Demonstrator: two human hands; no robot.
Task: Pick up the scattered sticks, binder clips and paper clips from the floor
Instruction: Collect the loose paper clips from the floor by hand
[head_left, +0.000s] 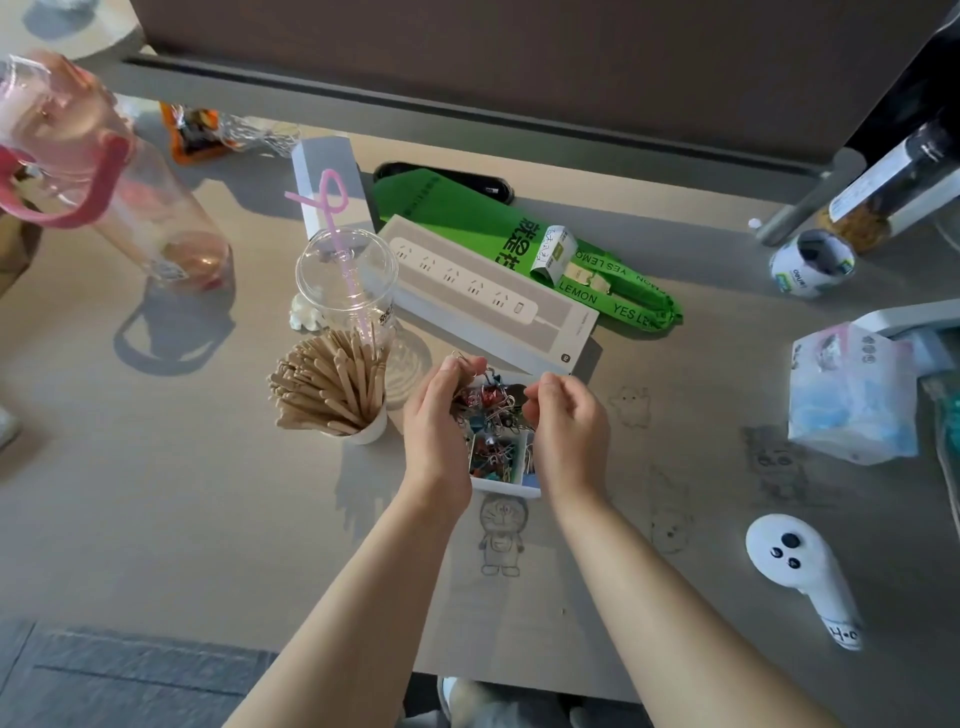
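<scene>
A small white box (508, 488) sits on the desk, filled with coloured binder clips and paper clips (493, 452). My left hand (439, 415) hovers over the box's left side and holds a tangle of clips (483, 397) in its curled fingers. My right hand (569, 415) is at the box's right side, its fingertips pinching at the same tangle. Left of the box, a white paper cup (370, 430) holds a bundle of wooden sticks (327, 387).
A power-strip box (493, 293) and a green bag (613, 291) lie behind the clip box. A clear cup with a pink straw (345, 283) stands by the sticks. A pink bottle (98, 171) is far left, a tissue pack (852, 400) and white controller (800, 571) right.
</scene>
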